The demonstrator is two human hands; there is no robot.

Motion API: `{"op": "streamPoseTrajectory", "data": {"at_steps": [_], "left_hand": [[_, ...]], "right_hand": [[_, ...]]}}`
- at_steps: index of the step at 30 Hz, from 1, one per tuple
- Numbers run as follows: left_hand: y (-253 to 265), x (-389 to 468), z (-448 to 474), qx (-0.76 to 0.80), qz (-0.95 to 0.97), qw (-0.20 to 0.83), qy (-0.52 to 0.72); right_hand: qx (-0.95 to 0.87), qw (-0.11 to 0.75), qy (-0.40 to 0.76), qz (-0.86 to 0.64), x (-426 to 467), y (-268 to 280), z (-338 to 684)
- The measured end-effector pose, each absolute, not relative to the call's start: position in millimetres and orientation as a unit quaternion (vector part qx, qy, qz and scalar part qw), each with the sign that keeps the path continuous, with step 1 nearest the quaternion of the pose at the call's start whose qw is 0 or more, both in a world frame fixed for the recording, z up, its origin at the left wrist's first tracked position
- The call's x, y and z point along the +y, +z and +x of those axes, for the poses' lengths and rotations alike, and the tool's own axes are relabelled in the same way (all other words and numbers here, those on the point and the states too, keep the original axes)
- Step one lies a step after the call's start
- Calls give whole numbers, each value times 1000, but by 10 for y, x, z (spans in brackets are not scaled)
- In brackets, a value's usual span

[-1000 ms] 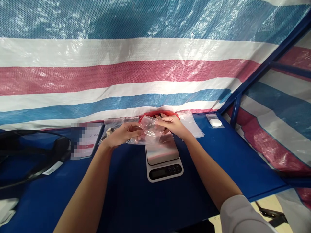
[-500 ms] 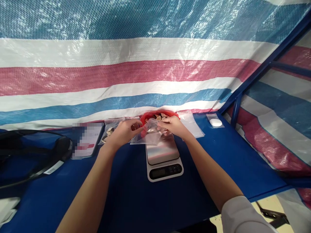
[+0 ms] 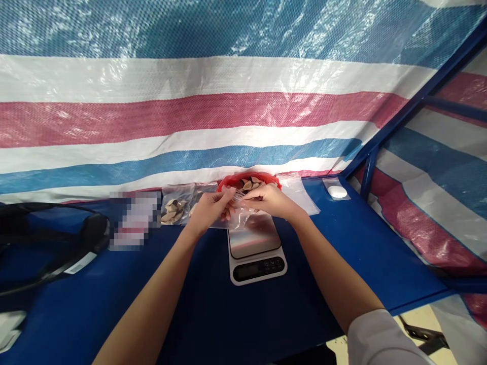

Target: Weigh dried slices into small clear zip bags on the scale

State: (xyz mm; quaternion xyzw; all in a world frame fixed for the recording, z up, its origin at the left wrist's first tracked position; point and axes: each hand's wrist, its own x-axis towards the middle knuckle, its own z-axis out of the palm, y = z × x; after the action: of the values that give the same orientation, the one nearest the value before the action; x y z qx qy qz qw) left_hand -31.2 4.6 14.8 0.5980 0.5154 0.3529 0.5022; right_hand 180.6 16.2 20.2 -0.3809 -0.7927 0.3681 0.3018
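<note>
Left hand [image 3: 208, 210] and right hand [image 3: 272, 200] both pinched 1 clear plastic bag [image 3: 242, 217] near its upper edge, above the scale [image 3: 257, 243].

Clear bag [image 3: 242, 218] partly hidden by fingers [image 3: 259, 193], scale display [image 3: 247, 271] unreadable, flat item [image 3: 135, 220] pixelated, black object [image 3: 96, 228] cropped at left edge

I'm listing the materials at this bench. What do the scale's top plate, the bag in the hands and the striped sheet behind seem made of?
Top plate: probably smooth, polished metal, since it reflects blurred coloured bands, though a coating is possible.
Bag: likely thin, glossy plastic film, see-through with bright highlights.
Striped sheet: seemingly woven plastic, shiny, with a fine mesh texture.
</note>
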Motion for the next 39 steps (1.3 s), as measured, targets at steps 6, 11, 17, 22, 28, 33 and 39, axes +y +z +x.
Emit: {"op": "streamPoseTrajectory", "data": {"at_steps": [6, 11, 17, 22, 28, 33, 39], "left_hand": [[126, 50, -321, 518, 556, 546, 354], [118, 47, -312, 501, 573, 548, 348], [161, 19, -290, 496, 611, 524, 327], [163, 48, -355, 515, 659, 449, 315], [186, 61, -427, 534, 761, 233, 286], [97, 37, -347, 484, 777, 141, 377], [-109, -17, -215, 482, 786, 60, 382]], "right_hand": [[-800, 290, 369, -374, 139, 223, 1796], [-712, 354, 438, -419, 147, 185, 1811], [-711, 344, 436, -432, 194, 115, 1770], [-690, 339, 437, -466, 199, 134, 1799], [-705, 338, 410, -469, 186, 198, 1879], [-679, 347, 437, -477, 189, 200, 1890], [-635, 373, 483, -474, 186, 228, 1886]]}}
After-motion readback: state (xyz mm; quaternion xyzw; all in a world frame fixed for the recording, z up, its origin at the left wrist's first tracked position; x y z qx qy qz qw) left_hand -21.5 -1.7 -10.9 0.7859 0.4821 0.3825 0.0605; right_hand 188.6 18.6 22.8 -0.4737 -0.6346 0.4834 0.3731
